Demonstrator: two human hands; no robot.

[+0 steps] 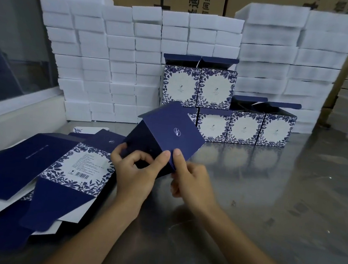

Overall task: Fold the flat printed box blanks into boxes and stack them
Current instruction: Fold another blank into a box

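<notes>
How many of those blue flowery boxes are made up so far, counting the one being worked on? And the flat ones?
Folded boxes, upper row: 2
Folded boxes, lower row: 4 (the leftmost is mostly hidden)
Box being folded, held by the left hand and right hand: 1
Total: 7
Flat blanks: an overlapping heap, cannot be counted.

i see both forearms coming in from bottom of frame, bare, angled up toward centre. left hand [132,173] has fingers curled, thumb and index tips pinching. right hand [188,180] sits just beside it, thumb up and pressed flat, other fingers curled under. hands nearly touching.
</notes>
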